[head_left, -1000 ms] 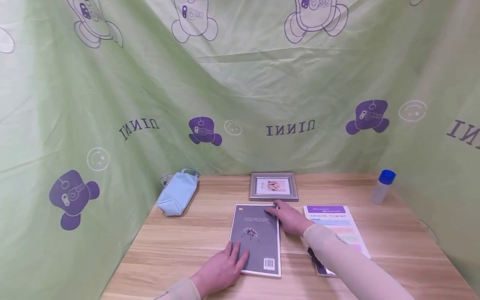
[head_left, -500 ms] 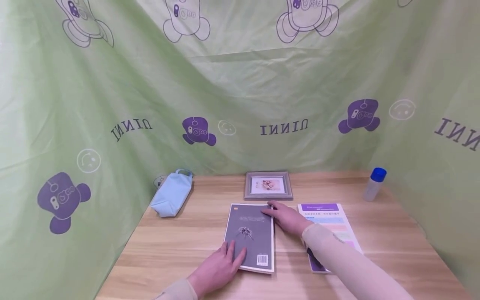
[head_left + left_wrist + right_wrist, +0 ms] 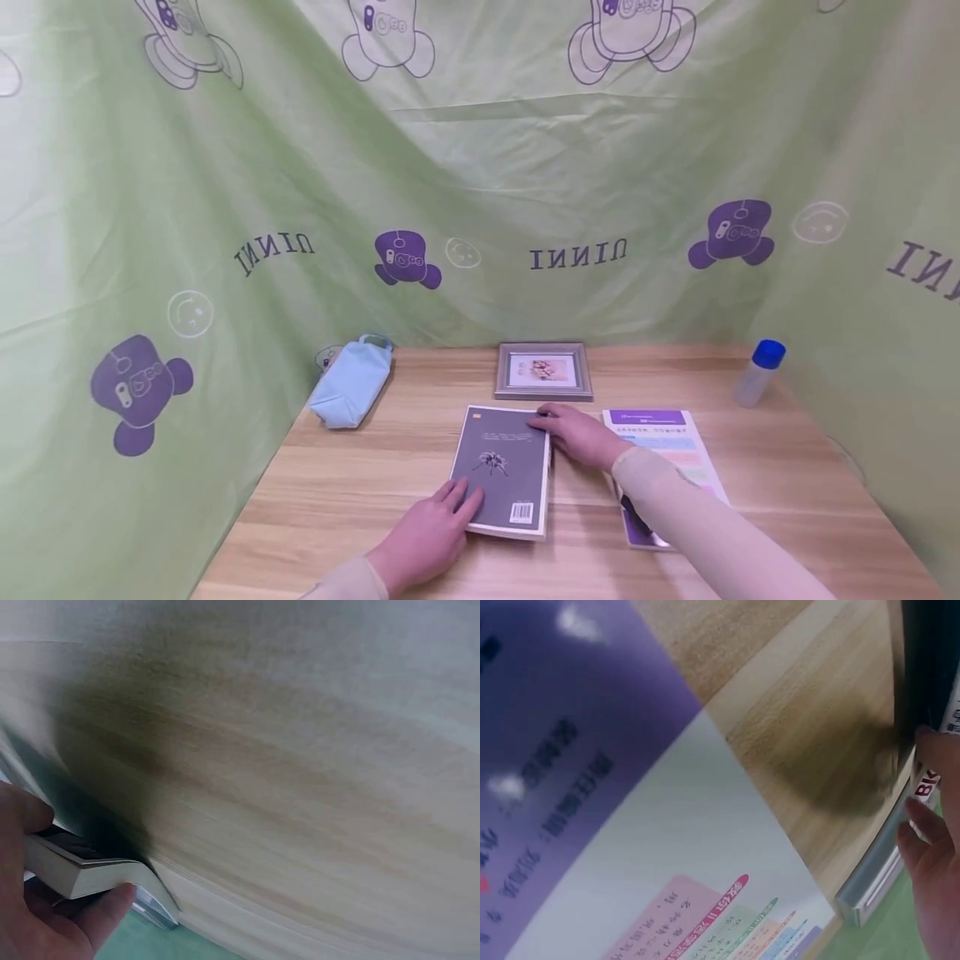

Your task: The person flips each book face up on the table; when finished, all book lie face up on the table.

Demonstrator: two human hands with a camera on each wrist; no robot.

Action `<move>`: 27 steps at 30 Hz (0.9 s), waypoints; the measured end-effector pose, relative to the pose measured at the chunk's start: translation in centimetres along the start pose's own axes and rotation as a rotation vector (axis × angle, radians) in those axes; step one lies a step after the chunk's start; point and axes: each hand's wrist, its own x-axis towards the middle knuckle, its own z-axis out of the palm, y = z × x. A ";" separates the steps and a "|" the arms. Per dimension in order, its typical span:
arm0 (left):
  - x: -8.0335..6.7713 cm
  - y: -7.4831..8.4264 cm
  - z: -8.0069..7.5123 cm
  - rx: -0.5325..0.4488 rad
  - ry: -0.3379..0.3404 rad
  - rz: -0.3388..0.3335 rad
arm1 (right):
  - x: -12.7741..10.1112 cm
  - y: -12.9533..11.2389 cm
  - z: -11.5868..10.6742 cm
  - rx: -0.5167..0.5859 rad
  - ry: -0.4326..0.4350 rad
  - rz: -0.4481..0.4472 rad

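A dark grey book (image 3: 502, 475) with a spider picture and barcode lies in front of me in the head view, back cover up. My left hand (image 3: 427, 533) grips its near left corner; the left wrist view shows thumb and fingers on either side of the thick page block (image 3: 90, 877). At the far right corner, my right hand (image 3: 581, 435) holds the book by its edge, thumb and fingers around the lettered spine (image 3: 928, 782) in the right wrist view. A shadow falls on the table along the book's right side.
Behind the book lies a grey picture frame (image 3: 543, 393). A purple and white booklet (image 3: 663, 421) lies partly under my right forearm. A light blue pouch (image 3: 352, 383) stands at the back left, a blue-capped bottle (image 3: 759, 375) at the back right. Green cloth (image 3: 487, 167) hangs around the wooden table (image 3: 337, 475).
The book has shifted slightly left, and its near edge has come up a little. My left hand has moved with it; my right hand keeps its place at the far corner.
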 end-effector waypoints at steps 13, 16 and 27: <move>-1.5 -1.8 -1.2 -0.015 0.263 0.003 | 0.8 -0.5 -0.8 0.007 0.062 0.014; -1.8 -1.8 -1.1 -0.009 0.293 -0.004 | 1.0 -0.8 -0.9 -0.002 0.073 0.005; -2.2 -1.9 -1.5 -0.029 0.296 -0.022 | 0.9 -1.1 -1.2 -0.031 0.103 -0.013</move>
